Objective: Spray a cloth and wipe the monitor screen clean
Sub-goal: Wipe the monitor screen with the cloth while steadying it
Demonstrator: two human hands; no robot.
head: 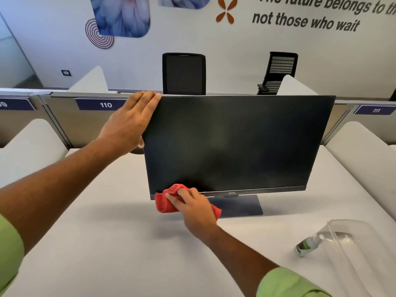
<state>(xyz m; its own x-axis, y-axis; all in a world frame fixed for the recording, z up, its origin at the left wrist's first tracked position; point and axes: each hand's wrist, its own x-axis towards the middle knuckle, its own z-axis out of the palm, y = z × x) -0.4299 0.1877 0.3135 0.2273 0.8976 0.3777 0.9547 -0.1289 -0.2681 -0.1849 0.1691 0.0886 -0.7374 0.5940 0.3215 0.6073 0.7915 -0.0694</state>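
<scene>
Right hand: the right hand [194, 207] holds a bunched red cloth [169, 200], fingers curled over it, pressing it on the lower left corner of the screen at the bottom bezel.
Left hand: the left hand [130, 121] lies flat with straight fingers along the monitor's upper left edge, fingertips over the top corner, thumb at the side edge.
Monitor: a black BenQ monitor [235, 144], screen dark, stands on a flat rectangular base [240, 205] on the white desk [107, 243]; the logo sits mid bottom bezel.
Spray bottle: a small clear spray bottle [307, 244] with a green and white label, text too small to read, lies on its side at the desk's right, its nozzle against a clear plastic tray [360, 254].
Sleeves: light green.
Partition labels: "110" [105, 104] left of the monitor, "111" [376, 109] to the right.
Chairs: two black office chairs [183, 73] behind the partition.
Wall writing: "The future belongs to th…" cut by the edge, above "not those who wait" [305, 21].
</scene>
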